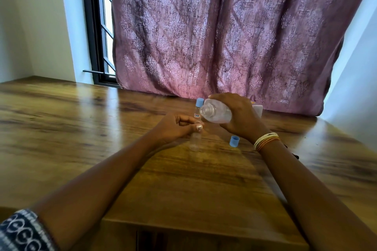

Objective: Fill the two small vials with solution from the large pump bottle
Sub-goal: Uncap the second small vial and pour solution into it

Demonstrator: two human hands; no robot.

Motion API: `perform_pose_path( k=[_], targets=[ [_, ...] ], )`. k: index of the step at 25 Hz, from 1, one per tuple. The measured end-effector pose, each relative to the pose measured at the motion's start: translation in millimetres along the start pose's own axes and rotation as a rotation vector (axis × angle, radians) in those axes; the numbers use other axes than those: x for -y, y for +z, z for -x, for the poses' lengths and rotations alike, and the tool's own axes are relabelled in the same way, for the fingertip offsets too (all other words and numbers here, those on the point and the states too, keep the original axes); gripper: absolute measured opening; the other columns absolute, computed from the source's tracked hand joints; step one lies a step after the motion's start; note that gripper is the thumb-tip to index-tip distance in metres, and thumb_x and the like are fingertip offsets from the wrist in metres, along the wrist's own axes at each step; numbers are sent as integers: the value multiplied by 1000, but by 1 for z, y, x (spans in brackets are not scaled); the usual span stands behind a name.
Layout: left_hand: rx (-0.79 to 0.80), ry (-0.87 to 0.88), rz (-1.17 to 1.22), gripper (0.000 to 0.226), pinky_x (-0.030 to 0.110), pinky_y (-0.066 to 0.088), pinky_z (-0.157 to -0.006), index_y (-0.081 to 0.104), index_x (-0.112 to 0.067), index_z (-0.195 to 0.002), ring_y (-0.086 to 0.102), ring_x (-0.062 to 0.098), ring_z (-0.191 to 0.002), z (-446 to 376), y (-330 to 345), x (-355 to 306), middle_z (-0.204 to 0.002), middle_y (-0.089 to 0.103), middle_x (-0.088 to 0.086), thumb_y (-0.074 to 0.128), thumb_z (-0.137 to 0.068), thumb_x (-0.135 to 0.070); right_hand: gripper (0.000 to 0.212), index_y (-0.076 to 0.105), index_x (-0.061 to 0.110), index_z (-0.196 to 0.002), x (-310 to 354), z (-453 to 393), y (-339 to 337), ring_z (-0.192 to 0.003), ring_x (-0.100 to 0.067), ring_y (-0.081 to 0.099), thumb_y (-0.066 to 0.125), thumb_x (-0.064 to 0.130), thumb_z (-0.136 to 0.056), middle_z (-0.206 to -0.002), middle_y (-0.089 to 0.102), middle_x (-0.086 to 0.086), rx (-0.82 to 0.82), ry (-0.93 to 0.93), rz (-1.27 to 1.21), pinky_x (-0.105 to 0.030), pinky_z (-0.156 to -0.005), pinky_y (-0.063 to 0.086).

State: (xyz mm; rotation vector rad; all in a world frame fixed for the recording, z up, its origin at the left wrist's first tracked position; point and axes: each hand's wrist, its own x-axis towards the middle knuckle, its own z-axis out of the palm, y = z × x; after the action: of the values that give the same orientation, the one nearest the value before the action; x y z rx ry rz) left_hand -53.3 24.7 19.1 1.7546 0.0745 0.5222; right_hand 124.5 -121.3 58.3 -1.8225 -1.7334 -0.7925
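My right hand point(240, 116) grips the large clear bottle point(216, 112), tipped on its side with its open neck pointing left; no pump is on it. Below the neck stands an uncapped clear vial point(195, 140), held near its top by the fingers of my left hand point(175, 128). A second vial point(198, 108) with a blue cap stands upright just behind, partly hidden by the bottle. A loose blue cap point(234, 141) lies on the table under my right wrist. Whether liquid is flowing I cannot tell.
A wooden table point(102, 128) stretches wide to the left and front. A purple patterned curtain point(224, 36) hangs at its far edge. Something white point(258, 109) peeks out behind my right hand. A dark small object point(295, 156) lies by my right forearm.
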Motion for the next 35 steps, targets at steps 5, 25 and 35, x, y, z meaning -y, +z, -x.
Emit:
perform_pose_path(
  k=[5, 25, 35],
  targets=[
    [19, 24, -30, 27, 20, 56, -72, 69, 0, -110, 71, 17, -86, 1, -2, 0, -98, 74, 14, 67, -85, -9, 47, 57, 34, -122, -3, -2, 4, -104, -15, 63, 70, 38, -78, -115, 66, 12, 34, -22, 100, -47, -82, 49],
    [8, 52, -76, 22, 18, 53, -71, 72, -5, -104, 71, 6, -82, -1, -4, 2, -86, 76, -3, 69, -83, -11, 52, 56, 30, -126, 10, -3, -5, -114, -20, 57, 70, 24, -77, -122, 62, 6, 37, -57, 245, -53, -94, 39],
    [28, 77, -29, 25, 32, 58, -84, 70, -2, -108, 72, 22, -91, -4, -6, 7, -97, 75, 13, 67, -84, -8, 46, 57, 32, -123, 6, -3, -7, -114, -19, 58, 68, 27, -79, -121, 62, 9, 6, -57, 277, -53, -89, 41]
  ],
)
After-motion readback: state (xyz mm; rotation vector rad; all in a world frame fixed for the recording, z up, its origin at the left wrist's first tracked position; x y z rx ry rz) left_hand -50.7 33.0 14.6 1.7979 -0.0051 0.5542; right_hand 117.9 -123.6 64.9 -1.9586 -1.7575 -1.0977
